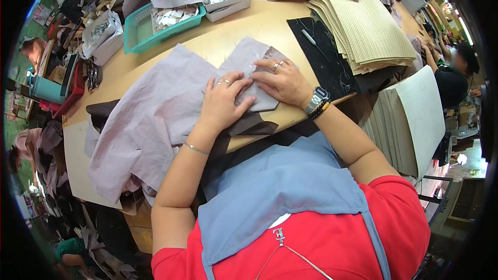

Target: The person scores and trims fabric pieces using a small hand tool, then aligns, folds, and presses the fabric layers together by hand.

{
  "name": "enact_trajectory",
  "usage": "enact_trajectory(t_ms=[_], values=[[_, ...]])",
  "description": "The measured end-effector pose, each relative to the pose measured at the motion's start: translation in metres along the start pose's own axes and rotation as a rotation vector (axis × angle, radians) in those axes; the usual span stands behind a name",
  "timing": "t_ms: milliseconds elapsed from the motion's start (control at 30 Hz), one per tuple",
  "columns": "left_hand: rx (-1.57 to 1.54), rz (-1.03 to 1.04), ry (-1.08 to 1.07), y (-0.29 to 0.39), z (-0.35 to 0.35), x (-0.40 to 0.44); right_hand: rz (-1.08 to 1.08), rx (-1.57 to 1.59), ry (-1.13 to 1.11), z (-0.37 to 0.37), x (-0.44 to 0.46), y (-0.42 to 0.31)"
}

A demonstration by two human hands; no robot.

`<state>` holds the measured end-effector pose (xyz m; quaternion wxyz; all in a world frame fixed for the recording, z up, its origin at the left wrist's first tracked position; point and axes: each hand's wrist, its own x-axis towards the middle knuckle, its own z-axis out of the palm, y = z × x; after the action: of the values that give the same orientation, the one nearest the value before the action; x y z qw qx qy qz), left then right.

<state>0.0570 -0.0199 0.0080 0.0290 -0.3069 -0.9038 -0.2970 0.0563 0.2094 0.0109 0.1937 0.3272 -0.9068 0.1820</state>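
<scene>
A pale lilac cloth (150, 88) lies across the front of the table, with loose folds to the left. Resting on it is my left hand (223, 98), ringed, its fingers bent and its thumb held apart. My right hand (282, 83), with a metal watch at the wrist, lies on an angular lilac piece (244, 52). Its fingers are spread a little and press on the fabric; its thumb is hidden. The fingertips of both hands nearly meet. Something clear and shiny shows by the right fingers, too small to name. Dark cloth (254, 127) sticks out below.
Behind the cloth stand a green plastic basket (132, 33) and a box of small items (228, 8). To the right, a thin white-handled tool (308, 36) lies on a black sheet (332, 67), beside stacked cream textured sheets (363, 31). Another person (454, 80) sits at far right.
</scene>
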Motion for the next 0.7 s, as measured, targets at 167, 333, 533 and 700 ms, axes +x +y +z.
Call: enact_trajectory(t_ms=[167, 333, 533, 700], values=[[0.005, 0.021, -0.043, -0.002, -0.003, 0.005, 0.116, -0.014, 0.105, 0.002, 0.001, 0.002], [-0.051, -0.013, -0.085, -0.002, -0.003, 0.014, 0.254, 0.065, 0.085, 0.003, -0.002, 0.006], [0.053, -0.113, -0.038, 0.004, 0.004, 0.025, 0.259, 0.099, 0.121, 0.005, -0.002, 0.009], [0.1, -0.048, 0.041, 0.004, 0.01, 0.031, 0.265, 0.103, 0.144, 0.006, -0.002, 0.01]])
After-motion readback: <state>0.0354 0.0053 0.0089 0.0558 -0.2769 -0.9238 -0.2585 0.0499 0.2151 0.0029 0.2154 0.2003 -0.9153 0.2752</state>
